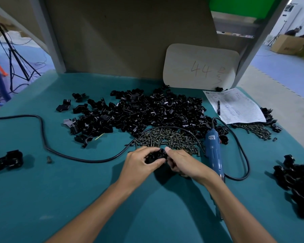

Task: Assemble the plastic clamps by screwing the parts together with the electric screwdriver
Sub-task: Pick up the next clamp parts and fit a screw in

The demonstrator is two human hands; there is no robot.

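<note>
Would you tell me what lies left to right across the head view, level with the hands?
Black clamp piece, loose screw, left hand, held clamp, right hand, electric screwdriver, pile of black parts.

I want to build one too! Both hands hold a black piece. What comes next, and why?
Probably the right hand should pick a screw from the screw pile just behind: it and the left hand pinch the black clamp, whose top hole looks empty.
</note>
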